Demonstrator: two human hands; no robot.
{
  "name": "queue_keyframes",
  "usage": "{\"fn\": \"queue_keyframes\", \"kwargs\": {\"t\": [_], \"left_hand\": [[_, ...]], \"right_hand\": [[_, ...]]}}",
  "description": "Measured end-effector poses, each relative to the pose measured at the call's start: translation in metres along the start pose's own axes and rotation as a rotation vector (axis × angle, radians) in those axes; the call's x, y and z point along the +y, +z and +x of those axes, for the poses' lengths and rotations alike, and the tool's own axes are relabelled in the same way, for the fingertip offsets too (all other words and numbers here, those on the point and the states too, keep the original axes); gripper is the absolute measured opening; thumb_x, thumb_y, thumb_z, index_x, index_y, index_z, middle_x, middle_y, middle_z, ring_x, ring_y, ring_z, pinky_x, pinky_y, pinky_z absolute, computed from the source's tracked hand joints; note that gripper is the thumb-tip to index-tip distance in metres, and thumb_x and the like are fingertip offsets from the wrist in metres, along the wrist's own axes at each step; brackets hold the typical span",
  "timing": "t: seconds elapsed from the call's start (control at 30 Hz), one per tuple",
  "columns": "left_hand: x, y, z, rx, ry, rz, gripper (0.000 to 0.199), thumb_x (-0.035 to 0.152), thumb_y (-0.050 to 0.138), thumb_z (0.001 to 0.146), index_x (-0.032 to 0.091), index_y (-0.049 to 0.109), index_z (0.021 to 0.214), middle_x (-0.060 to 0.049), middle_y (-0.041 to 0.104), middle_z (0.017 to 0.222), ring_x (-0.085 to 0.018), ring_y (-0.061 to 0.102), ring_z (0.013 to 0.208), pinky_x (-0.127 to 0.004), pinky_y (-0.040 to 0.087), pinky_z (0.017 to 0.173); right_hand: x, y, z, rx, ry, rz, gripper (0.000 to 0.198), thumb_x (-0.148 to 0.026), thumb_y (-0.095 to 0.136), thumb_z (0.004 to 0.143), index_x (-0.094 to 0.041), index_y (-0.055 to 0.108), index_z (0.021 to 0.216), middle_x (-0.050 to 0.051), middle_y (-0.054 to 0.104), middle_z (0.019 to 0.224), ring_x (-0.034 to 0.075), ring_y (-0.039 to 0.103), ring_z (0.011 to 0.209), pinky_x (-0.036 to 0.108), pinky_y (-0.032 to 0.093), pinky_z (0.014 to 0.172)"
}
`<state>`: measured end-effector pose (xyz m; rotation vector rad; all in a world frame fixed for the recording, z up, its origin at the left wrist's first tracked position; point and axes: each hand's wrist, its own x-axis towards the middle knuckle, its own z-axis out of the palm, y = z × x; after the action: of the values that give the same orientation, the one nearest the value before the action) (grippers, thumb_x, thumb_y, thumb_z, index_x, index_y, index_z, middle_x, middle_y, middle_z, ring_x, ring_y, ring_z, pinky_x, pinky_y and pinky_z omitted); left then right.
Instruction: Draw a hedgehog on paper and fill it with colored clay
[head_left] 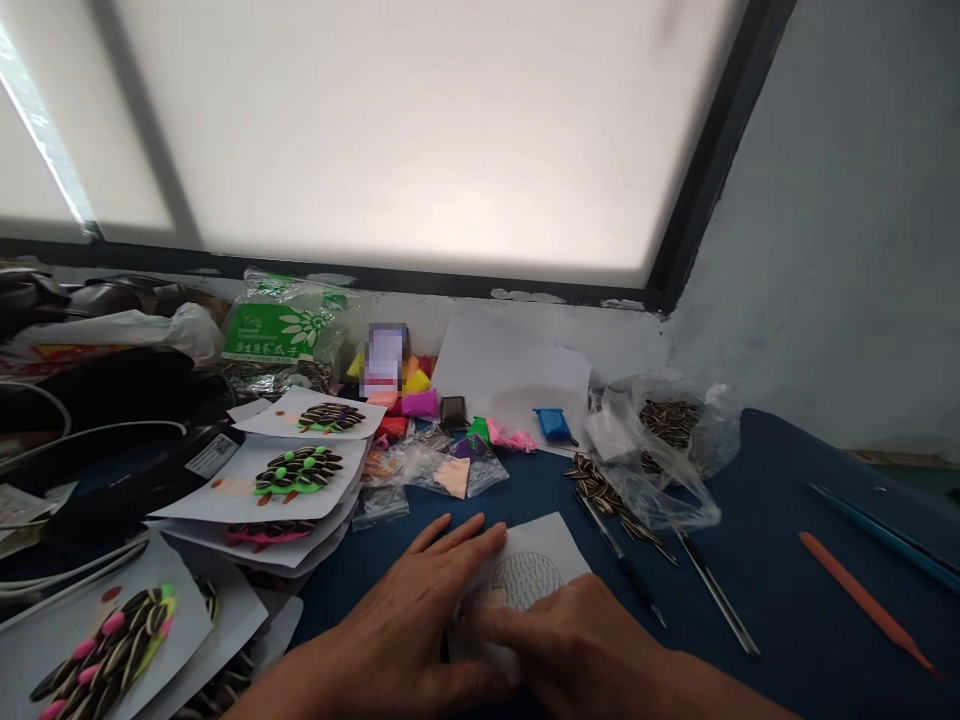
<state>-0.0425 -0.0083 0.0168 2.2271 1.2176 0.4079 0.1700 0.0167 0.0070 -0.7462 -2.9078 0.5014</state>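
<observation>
A small white paper (pixel 555 540) with a printed round, scale-patterned drawing (pixel 529 578) lies before me on the blue tabletop. Flat along the paper's left side is my left hand (pixel 420 610), fingers stretched out and touching its edge. My right hand (pixel 570 640) is curled over the lower part of the paper, a fingertip pressed down at the drawing's lower left. A pale peach patch (pixel 496 598) shows beside that fingertip. Whatever may be under the right fingers is hidden. Just beyond the left hand is a piece of peach clay (pixel 453 478) on clear wrapping.
Finished seed-and-clay hedgehog cards (pixel 300 475) are stacked at left. Coloured clay packets (pixel 420 403) and a green seed bag (pixel 277 330) stand behind. To the right are loose sunflower seeds (pixel 600 482), a pen (pixel 622 560), tweezers (pixel 716 590) and an orange tool (pixel 862 600).
</observation>
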Motion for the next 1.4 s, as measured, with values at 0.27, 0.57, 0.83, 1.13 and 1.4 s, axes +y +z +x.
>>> {"fn": "queue_keyframes", "kwargs": {"t": [0.27, 0.57, 0.83, 1.13, 1.4], "left_hand": [[-0.0024, 0.0003, 0.0011, -0.007, 0.024, 0.004, 0.089, 0.043, 0.076, 0.081, 0.021, 0.032, 0.155, -0.014, 0.037, 0.157, -0.038, 0.021, 0.148, -0.062, 0.015, 0.118], [0.0003, -0.0008, 0.0013, -0.036, -0.012, 0.019, 0.091, 0.042, 0.076, 0.081, 0.017, 0.03, 0.156, -0.016, 0.035, 0.158, -0.037, 0.017, 0.149, -0.062, 0.015, 0.119], [-0.0003, -0.0009, 0.0, 0.003, 0.014, -0.005, 0.086, 0.052, 0.07, 0.085, 0.021, 0.032, 0.155, -0.014, 0.037, 0.157, -0.036, 0.02, 0.148, -0.062, 0.014, 0.119], [0.0026, -0.0023, 0.0009, -0.039, -0.025, 0.018, 0.089, 0.049, 0.071, 0.083, 0.015, 0.031, 0.155, -0.015, 0.034, 0.159, -0.036, 0.016, 0.149, -0.061, 0.015, 0.119], [-0.0003, -0.0015, 0.0008, -0.024, -0.014, 0.012, 0.091, 0.044, 0.075, 0.081, 0.013, 0.032, 0.155, -0.016, 0.033, 0.158, -0.039, 0.017, 0.148, -0.063, 0.015, 0.118]], "right_hand": [[-0.0003, 0.0005, 0.0026, 0.017, 0.077, 0.056, 0.034, -0.011, 0.054, 0.08, -0.022, 0.066, 0.11, 0.001, 0.07, 0.071, 0.014, 0.053, 0.05, 0.023, 0.031, 0.05], [0.0012, 0.0016, -0.0019, 0.082, 0.048, 0.107, 0.041, -0.011, 0.05, 0.082, -0.02, 0.063, 0.119, 0.004, 0.074, 0.078, 0.015, 0.058, 0.055, 0.023, 0.033, 0.054], [0.0019, 0.003, -0.0053, 0.065, -0.048, 0.107, 0.014, -0.016, 0.053, 0.086, -0.019, 0.065, 0.092, 0.0, 0.066, 0.066, 0.012, 0.055, 0.051, 0.021, 0.032, 0.051], [0.0029, 0.0047, 0.0004, 0.058, -0.013, 0.129, 0.023, -0.014, 0.053, 0.083, -0.02, 0.067, 0.099, 0.002, 0.07, 0.073, 0.013, 0.057, 0.054, 0.021, 0.034, 0.052], [0.0014, 0.005, -0.0019, 0.074, -0.007, 0.16, 0.033, -0.013, 0.053, 0.083, -0.019, 0.065, 0.113, 0.004, 0.073, 0.078, 0.014, 0.061, 0.055, 0.022, 0.037, 0.052]]}}
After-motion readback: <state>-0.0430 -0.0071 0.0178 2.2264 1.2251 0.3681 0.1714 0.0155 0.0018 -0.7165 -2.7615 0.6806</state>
